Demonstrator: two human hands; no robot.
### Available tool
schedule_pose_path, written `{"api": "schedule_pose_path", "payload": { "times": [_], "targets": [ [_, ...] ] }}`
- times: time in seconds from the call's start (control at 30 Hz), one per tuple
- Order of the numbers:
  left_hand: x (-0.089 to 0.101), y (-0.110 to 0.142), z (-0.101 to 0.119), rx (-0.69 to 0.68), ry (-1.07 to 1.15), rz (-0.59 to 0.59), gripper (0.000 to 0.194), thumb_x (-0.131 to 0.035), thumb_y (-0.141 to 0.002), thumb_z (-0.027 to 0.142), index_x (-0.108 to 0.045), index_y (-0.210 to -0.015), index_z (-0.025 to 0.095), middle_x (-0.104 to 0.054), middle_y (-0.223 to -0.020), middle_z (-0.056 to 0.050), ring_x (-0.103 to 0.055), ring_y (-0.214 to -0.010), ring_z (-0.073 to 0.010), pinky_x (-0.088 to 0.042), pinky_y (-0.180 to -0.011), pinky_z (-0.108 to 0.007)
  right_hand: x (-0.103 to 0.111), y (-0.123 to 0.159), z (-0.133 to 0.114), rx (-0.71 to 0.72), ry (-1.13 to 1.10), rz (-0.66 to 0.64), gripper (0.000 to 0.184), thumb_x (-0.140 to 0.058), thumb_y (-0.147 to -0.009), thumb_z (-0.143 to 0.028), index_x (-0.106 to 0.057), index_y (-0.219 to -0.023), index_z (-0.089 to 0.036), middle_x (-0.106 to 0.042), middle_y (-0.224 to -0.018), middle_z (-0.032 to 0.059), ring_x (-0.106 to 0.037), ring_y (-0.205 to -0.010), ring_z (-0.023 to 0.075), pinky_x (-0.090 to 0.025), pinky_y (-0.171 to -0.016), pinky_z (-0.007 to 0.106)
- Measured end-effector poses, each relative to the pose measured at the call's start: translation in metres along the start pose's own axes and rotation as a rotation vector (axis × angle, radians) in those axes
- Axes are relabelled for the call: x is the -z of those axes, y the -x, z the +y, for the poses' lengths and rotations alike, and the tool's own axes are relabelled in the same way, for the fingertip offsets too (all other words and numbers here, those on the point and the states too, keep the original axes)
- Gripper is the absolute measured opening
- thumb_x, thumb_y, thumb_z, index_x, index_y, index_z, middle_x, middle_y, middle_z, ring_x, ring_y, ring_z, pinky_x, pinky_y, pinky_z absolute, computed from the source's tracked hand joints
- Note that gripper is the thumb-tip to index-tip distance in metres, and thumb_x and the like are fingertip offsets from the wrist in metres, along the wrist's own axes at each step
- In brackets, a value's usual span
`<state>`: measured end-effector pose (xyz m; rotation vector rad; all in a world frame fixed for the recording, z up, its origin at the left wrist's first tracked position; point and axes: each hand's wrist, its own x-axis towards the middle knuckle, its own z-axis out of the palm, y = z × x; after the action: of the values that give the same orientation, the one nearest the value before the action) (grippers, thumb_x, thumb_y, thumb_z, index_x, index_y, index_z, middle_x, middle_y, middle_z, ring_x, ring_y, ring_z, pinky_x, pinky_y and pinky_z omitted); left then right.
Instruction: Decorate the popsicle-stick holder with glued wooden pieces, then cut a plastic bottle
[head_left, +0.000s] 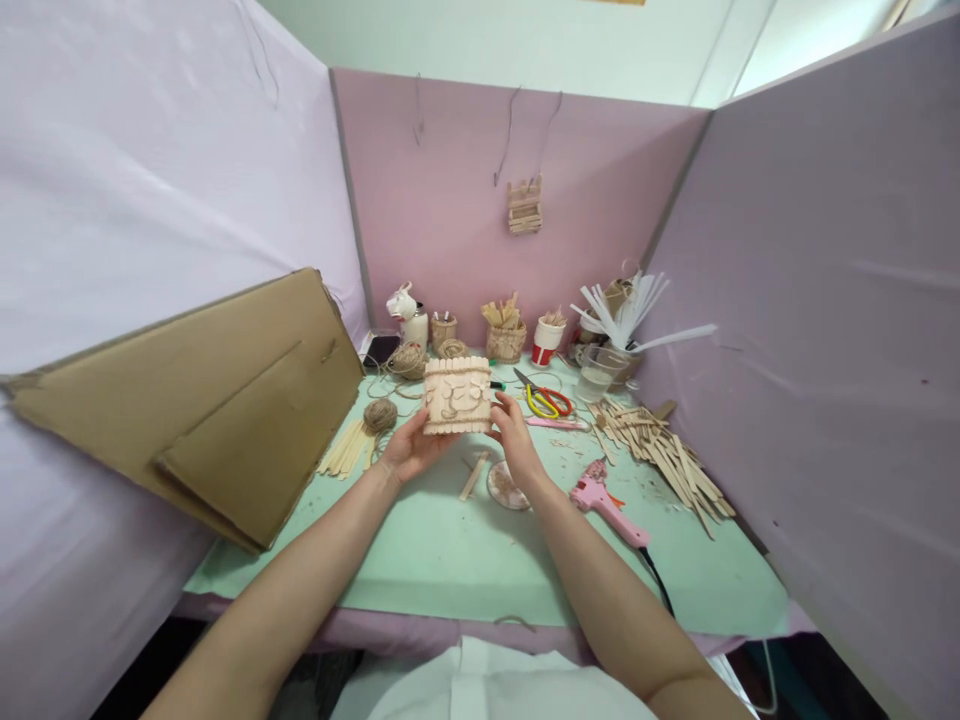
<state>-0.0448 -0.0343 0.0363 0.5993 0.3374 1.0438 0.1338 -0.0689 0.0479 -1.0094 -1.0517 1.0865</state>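
A small craft-stick holder (pixel 457 397) with scalloped stick ends, twine bands along top and bottom and pale cut-out pieces on its face is held up above the table. My left hand (pixel 417 446) grips it from the lower left, fingers under its base. At its right edge, my right hand (pixel 514 430) has its thumb and fingers against the side. Below lie a loose craft stick (pixel 474 476) and a round dish (pixel 508 486). A pink glue gun (pixel 609 503) rests to the right of my right forearm.
Cardboard sheets (pixel 225 400) lean at the left. Scissors (pixel 546 398), a twine ball (pixel 380 415) and loose sticks (pixel 667 450) lie on the green table. Behind stand a stick-filled pot (pixel 506 343), a red-white cup (pixel 548 340) and white strips (pixel 622 315). Fabric walls enclose three sides.
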Motion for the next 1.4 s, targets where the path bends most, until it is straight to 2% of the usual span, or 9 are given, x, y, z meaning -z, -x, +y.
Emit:
{"api": "schedule_pose_path", "payload": {
  "times": [0.13,0.3,0.57,0.77,0.93,1.07,1.17,1.3,1.4],
  "targets": [
    [0.006,-0.003,-0.005,-0.039,-0.111,-0.091,0.049,-0.070,-0.076,0.021,-0.058,-0.122,0.014,-0.067,-0.123,-0.011,-0.059,-0.119,-0.0244,-0.042,-0.106,-0.037,-0.002,0.004,-0.001,-0.025,-0.043,-0.080,0.065,-0.065,-0.075,-0.048,-0.043,-0.133,-0.026,-0.057,-0.130,0.0077,-0.056,-0.117,0.0244,-0.046,-0.098,0.042],
    [0.007,-0.003,-0.008,-0.053,-0.234,-0.173,0.055,-0.077,-0.071,0.024,-0.058,-0.122,0.021,-0.065,-0.127,-0.008,-0.057,-0.122,-0.0233,-0.042,-0.106,-0.037,-0.002,0.001,0.004,0.039,0.008,-0.078,0.076,-0.073,-0.068,-0.038,-0.039,-0.133,-0.021,-0.060,-0.126,0.0101,-0.057,-0.115,0.0246,-0.045,-0.101,0.041],
    [0.000,-0.001,-0.012,-0.066,-0.343,-0.170,0.058,-0.078,-0.071,0.024,-0.055,-0.124,0.023,-0.062,-0.129,-0.009,-0.056,-0.122,-0.0253,-0.040,-0.107,-0.046,-0.003,-0.002,0.005,0.049,0.058,0.011,0.073,-0.077,-0.062,-0.033,-0.043,-0.125,-0.022,-0.059,-0.129,0.0107,-0.057,-0.117,0.0239,-0.042,-0.104,0.042],
    [-0.009,0.001,-0.013,-0.079,-0.365,-0.173,0.066,-0.083,-0.065,0.033,-0.054,-0.123,0.022,-0.061,-0.130,-0.011,-0.056,-0.122,-0.0278,-0.042,-0.105,-0.049,0.009,-0.005,0.009,0.008,-0.094,-0.087,0.070,-0.075,-0.068,-0.042,-0.042,-0.127,-0.027,-0.062,-0.125,0.0058,-0.058,-0.116,0.0220,-0.048,-0.098,0.042],
    [-0.023,0.006,-0.015,-0.097,-0.394,-0.207,0.079,-0.086,-0.060,0.029,-0.048,-0.129,0.026,-0.057,-0.135,-0.011,-0.053,-0.126,-0.0285,-0.042,-0.105,-0.044,0.014,-0.002,0.000,-0.052,-0.213,-0.146,0.058,-0.077,-0.065,-0.035,-0.050,-0.116,-0.028,-0.067,-0.118,0.0029,-0.064,-0.107,0.0215,-0.054,-0.088,0.038],
    [-0.025,0.009,-0.010,-0.076,-0.407,-0.199,0.073,-0.081,-0.065,0.022,-0.049,-0.131,0.028,-0.056,-0.136,-0.008,-0.053,-0.126,-0.0265,-0.042,-0.105,-0.040,0.017,0.000,-0.010,-0.118,-0.288,-0.141,0.046,-0.075,-0.066,-0.036,-0.056,-0.107,-0.027,-0.069,-0.114,0.0023,-0.066,-0.104,0.0234,-0.056,-0.083,0.040],
    [-0.022,0.010,-0.004,-0.064,-0.415,-0.164,0.063,-0.078,-0.070,0.023,-0.054,-0.128,0.027,-0.057,-0.132,-0.007,-0.057,-0.120,-0.0233,-0.043,-0.103,-0.039,0.021,0.000,-0.016,-0.157,-0.336,-0.150,0.041,-0.068,-0.072,-0.046,-0.060,-0.107,-0.026,-0.070,-0.116,0.0034,-0.064,-0.109,0.0263,-0.056,-0.084,0.044],
    [-0.017,0.008,-0.001,-0.056,-0.395,-0.112,0.046,-0.072,-0.078,0.032,-0.061,-0.122,0.025,-0.062,-0.121,-0.007,-0.060,-0.108,-0.0195,-0.046,-0.098,-0.038,0.025,0.001,-0.020,-0.200,-0.386,-0.174,0.042,-0.054,-0.081,-0.056,-0.063,-0.109,-0.027,-0.068,-0.122,0.0022,-0.060,-0.118,0.0265,-0.053,-0.090,0.048],
    [-0.017,0.007,-0.004,-0.066,-0.366,-0.074,0.044,-0.072,-0.077,0.040,-0.063,-0.118,0.025,-0.064,-0.114,-0.008,-0.061,-0.102,-0.0190,-0.048,-0.095,-0.037,0.025,0.003,-0.020,-0.212,-0.379,-0.172,0.042,-0.053,-0.081,-0.056,-0.063,-0.110,-0.027,-0.068,-0.122,0.0018,-0.059,-0.118,0.0263,-0.052,-0.092,0.049]
  ]
}}
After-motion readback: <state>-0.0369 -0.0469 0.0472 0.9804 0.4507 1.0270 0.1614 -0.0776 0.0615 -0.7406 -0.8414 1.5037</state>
